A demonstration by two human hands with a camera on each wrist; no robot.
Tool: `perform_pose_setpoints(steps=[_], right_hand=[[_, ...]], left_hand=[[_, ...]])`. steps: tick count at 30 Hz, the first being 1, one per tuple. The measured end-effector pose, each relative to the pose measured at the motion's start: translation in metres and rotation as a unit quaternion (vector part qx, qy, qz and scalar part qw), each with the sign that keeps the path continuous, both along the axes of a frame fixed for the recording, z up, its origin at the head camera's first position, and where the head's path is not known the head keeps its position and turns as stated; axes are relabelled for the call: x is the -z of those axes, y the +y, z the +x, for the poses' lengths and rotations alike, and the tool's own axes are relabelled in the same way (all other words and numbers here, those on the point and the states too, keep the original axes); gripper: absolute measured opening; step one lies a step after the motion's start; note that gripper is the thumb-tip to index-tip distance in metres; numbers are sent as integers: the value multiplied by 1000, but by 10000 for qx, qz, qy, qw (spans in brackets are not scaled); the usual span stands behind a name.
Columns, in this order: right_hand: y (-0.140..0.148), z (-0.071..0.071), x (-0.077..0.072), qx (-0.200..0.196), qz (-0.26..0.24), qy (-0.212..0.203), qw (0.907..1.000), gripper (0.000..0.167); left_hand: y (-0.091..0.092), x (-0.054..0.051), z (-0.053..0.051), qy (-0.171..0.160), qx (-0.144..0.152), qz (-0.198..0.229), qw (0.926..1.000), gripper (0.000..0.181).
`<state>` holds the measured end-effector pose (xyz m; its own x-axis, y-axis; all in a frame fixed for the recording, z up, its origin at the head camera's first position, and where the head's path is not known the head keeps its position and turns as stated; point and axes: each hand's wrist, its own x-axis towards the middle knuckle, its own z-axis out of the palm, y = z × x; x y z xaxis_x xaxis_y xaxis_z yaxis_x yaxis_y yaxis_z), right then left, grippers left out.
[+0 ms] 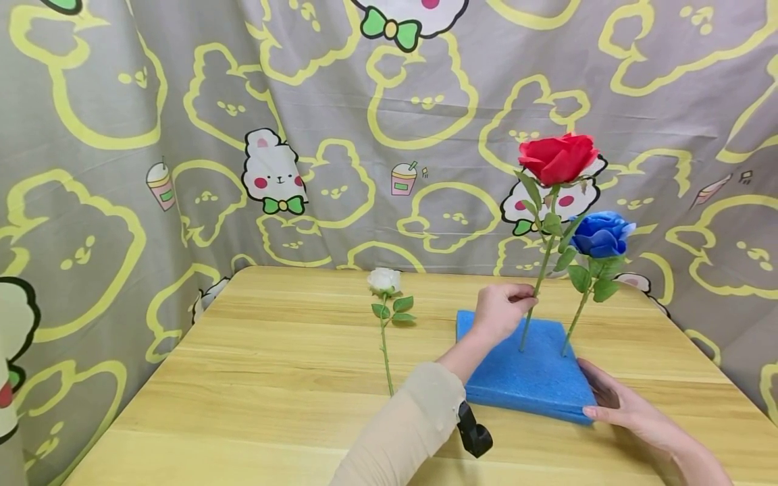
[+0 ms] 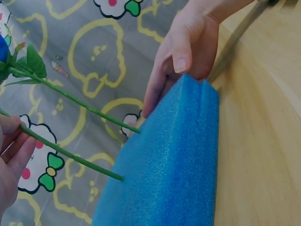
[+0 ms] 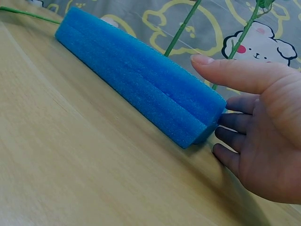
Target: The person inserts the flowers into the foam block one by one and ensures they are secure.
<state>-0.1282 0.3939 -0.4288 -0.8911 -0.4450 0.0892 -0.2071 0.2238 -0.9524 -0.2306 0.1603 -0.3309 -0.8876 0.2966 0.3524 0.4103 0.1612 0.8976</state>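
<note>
A red rose (image 1: 558,159) and a blue rose (image 1: 602,235) stand upright with their stems in a blue foam block (image 1: 529,378). My left hand (image 1: 501,312) pinches the red rose's stem between thumb and fingers, above the foam; the left wrist view shows this hand (image 2: 13,165) at its left edge. At the block's right side is my right hand (image 1: 632,412), thumb by the front corner and fingers along the side. In the right wrist view, that hand (image 3: 263,117) has its fingers spread and relaxed against the foam's end (image 3: 207,129).
A white rose (image 1: 384,280) with a green stem and leaves lies on the wooden table (image 1: 273,378), left of the foam block. Behind the table hangs a grey curtain (image 1: 340,101) with yellow cartoon outlines. A black strap piece (image 1: 474,432) is at my left wrist.
</note>
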Motion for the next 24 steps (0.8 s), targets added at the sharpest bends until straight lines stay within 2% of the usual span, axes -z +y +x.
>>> perform_pose_setpoints(steps=[11,24], right_hand=[[-1,0,-2,100,72,-86,9999,71],[-1,-2,-1,30,28,-132,9999,71]], left_hand=[[1,6,0,-126,-30,-101,9999,13],[2,13,-1,-242,15,-189,9995,12]])
